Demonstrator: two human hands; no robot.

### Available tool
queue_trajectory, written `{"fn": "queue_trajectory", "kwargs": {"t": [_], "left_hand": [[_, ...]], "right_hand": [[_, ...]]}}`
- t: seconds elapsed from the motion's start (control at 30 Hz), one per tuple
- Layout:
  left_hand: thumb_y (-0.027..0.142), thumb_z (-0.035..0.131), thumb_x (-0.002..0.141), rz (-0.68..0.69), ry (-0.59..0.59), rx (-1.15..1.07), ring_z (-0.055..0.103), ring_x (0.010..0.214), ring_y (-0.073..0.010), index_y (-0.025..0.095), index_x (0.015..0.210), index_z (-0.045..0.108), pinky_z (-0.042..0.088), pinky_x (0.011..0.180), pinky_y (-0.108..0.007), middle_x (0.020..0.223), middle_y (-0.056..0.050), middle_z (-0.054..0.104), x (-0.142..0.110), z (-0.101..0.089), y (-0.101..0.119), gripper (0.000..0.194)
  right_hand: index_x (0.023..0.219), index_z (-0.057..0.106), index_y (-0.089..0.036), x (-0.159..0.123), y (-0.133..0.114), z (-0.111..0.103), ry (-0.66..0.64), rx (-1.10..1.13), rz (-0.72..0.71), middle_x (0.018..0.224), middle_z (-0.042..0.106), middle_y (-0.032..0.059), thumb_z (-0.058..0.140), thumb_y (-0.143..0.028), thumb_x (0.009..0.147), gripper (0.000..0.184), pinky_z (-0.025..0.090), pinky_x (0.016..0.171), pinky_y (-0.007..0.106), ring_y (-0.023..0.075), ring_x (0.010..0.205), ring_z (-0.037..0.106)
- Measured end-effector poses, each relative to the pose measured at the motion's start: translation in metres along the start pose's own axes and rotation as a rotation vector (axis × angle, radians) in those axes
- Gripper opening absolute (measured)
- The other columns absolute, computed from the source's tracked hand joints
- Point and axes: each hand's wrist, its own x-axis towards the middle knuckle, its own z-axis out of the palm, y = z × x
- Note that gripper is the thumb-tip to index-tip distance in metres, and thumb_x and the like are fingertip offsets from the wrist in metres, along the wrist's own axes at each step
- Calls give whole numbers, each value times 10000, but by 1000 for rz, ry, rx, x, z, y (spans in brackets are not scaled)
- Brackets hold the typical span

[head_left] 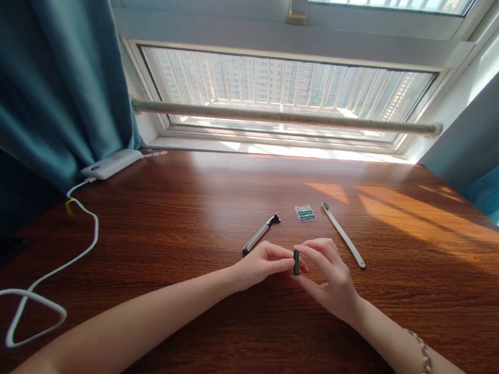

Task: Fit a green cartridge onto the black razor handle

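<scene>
Bare forearms (pixel 144 323) reach up from the bottom edge over a wood-grain tabletop (pixel 212 194), the right one circled by a bracelet (pixel 425 363). Both hands meet near the middle: the left hand (pixel 261 267) pinches narrowly, its thumb and fingertips closed on the left side of a small black-and-green razor cartridge (pixel 296 263), while the right hand (pixel 329 277) holds the same piece from the other side, finger and thumb parted by about its length, a tip at each end. So the cartridge sits between the two sets of fingers, raised off the wood as far as can be judged, its long axis pointing roughly away from the person, neither hand clearly nearer. Counted from largest to smallest, the loose things beyond the hands are one white toothbrush (pixel 343 236) to the right, slanting; one razor handle (pixel 260 235) just past the left hand, dark head toward the window; and one clear case (pixel 305 213) between them, holding more cartridges, too small to count surely. One cartridge is in hand.
</scene>
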Motion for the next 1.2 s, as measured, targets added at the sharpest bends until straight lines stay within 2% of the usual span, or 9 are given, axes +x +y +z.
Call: {"fn": "queue_trajectory", "kwargs": {"t": [0.2,0.53,0.9,1.2], "left_hand": [[379,483,822,20,-21,11,598,864,-182,98,955,670,429,833,-273,913,-100,678,2,2,0,363],[381,507,807,17,55,45,594,895,-183,105,934,673,430,839,-266,926,-99,677,4,2,-8,346],[335,577,763,31,139,-20,557,717,-126,105,747,660,416,727,-230,728,-38,637,4,3,-2,245],[325,604,744,0,177,-65,525,682,-105,102,747,640,398,692,-218,714,-28,616,4,1,-6,227]], "right_hand": [[1129,492,-207,0,1,1,8,46,64,995,524,81,635,-170,720,436,444,820,383,221,954,486],[1118,488,-205,0,3,2,-2,81,145,1007,505,79,612,-164,728,411,443,818,371,213,961,492],[1118,493,-197,0,4,2,-11,101,134,1000,517,77,623,-162,722,418,442,825,364,207,959,496],[1123,501,-205,1,2,1,-27,93,126,992,535,78,620,-185,726,415,453,815,378,214,953,509]]}}
